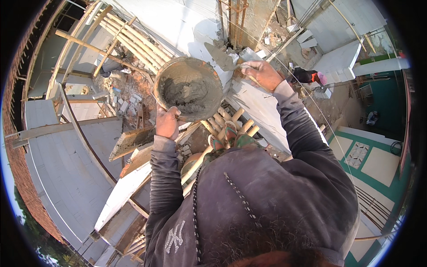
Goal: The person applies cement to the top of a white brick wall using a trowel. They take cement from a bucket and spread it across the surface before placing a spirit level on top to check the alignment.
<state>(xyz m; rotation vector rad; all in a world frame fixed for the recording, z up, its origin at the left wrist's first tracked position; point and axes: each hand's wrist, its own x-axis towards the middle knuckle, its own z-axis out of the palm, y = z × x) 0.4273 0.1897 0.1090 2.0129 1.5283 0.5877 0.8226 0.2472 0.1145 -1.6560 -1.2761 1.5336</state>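
My left hand [167, 123] grips the near left rim of a round bucket [201, 70], tilted so that its inside faces up at me. Wet grey mortar [184, 92] lies in the bottom of it. To the right, my right hand [263, 74] is closed round the handle of a trowel [221, 57]. The trowel's pointed blade reaches left, past the bucket's far right side, and looks smeared with grey mortar. Just beyond the blade, vertical steel bars [232, 20] rise beside the white block wall [260, 107].
I stand high on bamboo poles [220, 121], my sandalled feet close together. A mortar-caked board [129, 143] lies left of my left forearm. More bamboo [133, 42] spans the far left above rubble [129, 100]. A thin string [307, 91] crosses near my right arm. Another person [307, 75] is lower right.
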